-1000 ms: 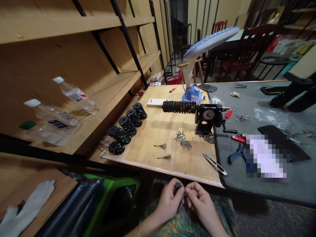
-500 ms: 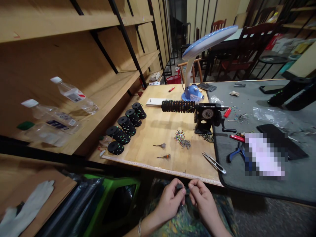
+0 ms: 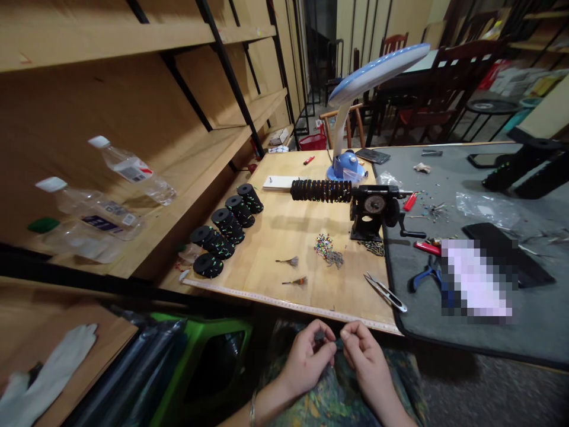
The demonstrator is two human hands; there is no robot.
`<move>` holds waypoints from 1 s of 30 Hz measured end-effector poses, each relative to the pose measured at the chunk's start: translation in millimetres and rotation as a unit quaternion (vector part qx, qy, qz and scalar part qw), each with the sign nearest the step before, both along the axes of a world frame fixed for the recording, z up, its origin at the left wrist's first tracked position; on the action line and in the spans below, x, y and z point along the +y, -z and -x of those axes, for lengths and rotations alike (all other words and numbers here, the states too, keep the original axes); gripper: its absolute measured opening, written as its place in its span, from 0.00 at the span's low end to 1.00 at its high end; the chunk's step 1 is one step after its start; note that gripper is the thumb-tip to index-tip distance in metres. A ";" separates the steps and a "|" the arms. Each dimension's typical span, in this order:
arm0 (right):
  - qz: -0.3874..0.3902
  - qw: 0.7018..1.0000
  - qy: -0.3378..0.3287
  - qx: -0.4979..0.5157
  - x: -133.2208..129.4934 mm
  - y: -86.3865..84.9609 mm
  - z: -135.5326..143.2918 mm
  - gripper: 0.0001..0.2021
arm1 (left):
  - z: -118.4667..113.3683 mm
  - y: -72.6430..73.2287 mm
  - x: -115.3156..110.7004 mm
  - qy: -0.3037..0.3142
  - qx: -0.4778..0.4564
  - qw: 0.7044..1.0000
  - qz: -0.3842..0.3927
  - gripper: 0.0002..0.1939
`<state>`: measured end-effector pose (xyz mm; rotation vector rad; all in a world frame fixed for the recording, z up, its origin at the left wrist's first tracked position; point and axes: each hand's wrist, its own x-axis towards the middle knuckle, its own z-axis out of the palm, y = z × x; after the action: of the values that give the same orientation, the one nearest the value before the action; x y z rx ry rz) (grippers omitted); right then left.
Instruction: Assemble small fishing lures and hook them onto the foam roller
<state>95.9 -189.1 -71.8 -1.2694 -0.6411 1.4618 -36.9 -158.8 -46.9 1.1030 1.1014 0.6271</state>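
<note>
Below the front edge of the wooden table, my left hand [image 3: 310, 357] is closed in a pinch, with a small dark item partly visible among its fingers. Close beside it on the right, my right hand [image 3: 361, 351] is pinched too; what it holds is too small to make out. On the table beyond lie two small feathery bundles, one plain [image 3: 288, 261] and one with an orange band [image 3: 297, 281]. A heap of colourful beads [image 3: 323, 244] touches a pile of small metal pieces [image 3: 335, 258]. White-handled snips [image 3: 386, 293] rest at the mat's edge.
A black hand-cranked winder [image 3: 373, 207] carries a beaded black roll [image 3: 320, 191]. Several black spools [image 3: 227, 224] stand at the left. Behind is a blue lamp [image 3: 345, 165]. Blue pliers [image 3: 424, 276] lie on the grey mat [image 3: 418, 314]. Bottles [image 3: 128, 169] occupy the left shelf.
Both hands remain close together below the table edge, with only slight shifts of the fingers. The objects on the table have not moved.
</note>
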 end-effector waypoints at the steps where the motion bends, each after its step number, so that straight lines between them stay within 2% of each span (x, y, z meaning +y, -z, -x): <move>1: -0.002 1.000 0.002 -0.004 0.0 -0.2 -0.1 0.24 | -0.1 -0.3 0.2 0.003 0.002 1.000 0.004 0.04; 6: -0.011 1.000 0.002 -0.026 0.4 -1.1 -0.9 0.24 | -0.9 -1.5 0.8 -0.001 0.008 1.000 -0.028 0.10; 10: -0.008 0.999 -0.002 -0.046 0.2 -2.6 -1.6 0.24 | -1.5 1.1 1.4 0.005 0.020 1.000 -0.013 0.02; 13: -0.006 0.999 -0.001 -0.053 0.8 -3.6 -1.6 0.24 | -1.2 4.2 1.6 0.012 0.023 1.000 -0.010 0.01; 18: -0.015 0.998 -0.011 -0.056 1.8 -2.7 -0.2 0.24 | -1.6 3.6 2.1 0.000 0.086 0.991 -0.101 0.01; 25: -0.034 0.996 -0.021 -0.079 1.6 -1.9 -3.3 0.21 | -0.9 -7.2 4.4 0.000 0.129 0.983 -0.133 0.04; 30: -0.038 0.985 -0.100 -0.133 -1.2 3.0 -5.4 0.16 | 9.8 -11.2 10.8 -0.012 0.119 0.980 -0.159 0.05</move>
<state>101.3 -190.4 -74.8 -1.3842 -1.0176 1.4251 -46.7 -148.0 -35.7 1.4718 1.2491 0.7198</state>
